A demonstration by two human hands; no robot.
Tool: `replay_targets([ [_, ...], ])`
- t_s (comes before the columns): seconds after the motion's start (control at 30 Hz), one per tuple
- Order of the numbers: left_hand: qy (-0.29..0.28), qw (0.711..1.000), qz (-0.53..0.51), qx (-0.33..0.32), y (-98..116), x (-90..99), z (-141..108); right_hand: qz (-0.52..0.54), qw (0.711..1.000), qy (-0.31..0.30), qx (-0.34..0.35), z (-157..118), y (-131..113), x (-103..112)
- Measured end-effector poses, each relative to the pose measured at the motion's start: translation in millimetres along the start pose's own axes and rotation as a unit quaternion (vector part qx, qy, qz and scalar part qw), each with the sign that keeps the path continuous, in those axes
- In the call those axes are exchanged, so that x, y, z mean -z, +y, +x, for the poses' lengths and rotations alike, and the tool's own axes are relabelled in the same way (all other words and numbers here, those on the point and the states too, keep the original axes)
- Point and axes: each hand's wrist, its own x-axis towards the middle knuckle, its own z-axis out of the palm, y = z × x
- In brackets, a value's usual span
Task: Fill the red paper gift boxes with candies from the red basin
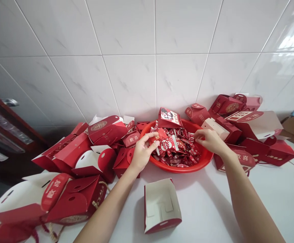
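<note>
My left hand (pixel 144 150) reaches over the left rim of a red plastic basin (pixel 205 162). Its thumb and index finger close around a bright red candy packet (pixel 163 134). Beside it lies a larger red-and-white patterned packet (pixel 166 144), on a heap of small red wrapped candies (pixel 187 158). My right hand (pixel 210 139) is at the basin's right side, fingertips pinched together at the candies; what they hold, if anything, cannot be made out. In front of the basin, an open red gift box (pixel 162 202) shows its bare cream inside.
Red gift boxes (pixel 106 130) crowd the white tabletop (pixel 197 209) on the left, some with open flaps and rope handles. More red boxes (pixel 253 125) pile up on the right. A small red box (pixel 169 118) rests at the basin's back, near the tiled wall (pixel 129 81).
</note>
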Motion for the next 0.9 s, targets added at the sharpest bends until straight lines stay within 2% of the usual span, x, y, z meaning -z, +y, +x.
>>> replay_targets([
  [0.17,0.003,0.998,-0.05,0.031,1,0.8,0,-0.061,0.995,-0.075,-0.02,0,-7,-14],
  [0.3,0.003,0.999,-0.047,0.028,1,0.5,0,-0.084,0.992,-0.091,-0.027,0,-11,-18],
  [0.4,-0.001,0.999,-0.042,0.026,1,0.5,0,-0.078,0.994,-0.072,-0.016,1,-14,-18],
  [0.57,-0.004,0.999,-0.032,0.023,2,0.3,0,-0.076,0.996,0.038,-0.027,5,-17,-18],
  [0.63,-0.004,0.999,-0.027,0.021,2,0.3,0,-0.078,0.994,0.065,-0.032,7,-16,-20],
  [0.73,-0.002,1.0,-0.014,0.017,2,0.5,0,-0.077,0.995,0.059,-0.012,9,-14,-23],
  [0.83,-0.003,1.0,-0.003,0.01,1,1.0,0,-0.083,0.996,0.025,0.011,9,-14,-25],
  [0.9,-0.006,1.0,-0.001,0.004,0,1.5,0,-0.096,0.995,0.002,0.002,9,-15,-24],
])
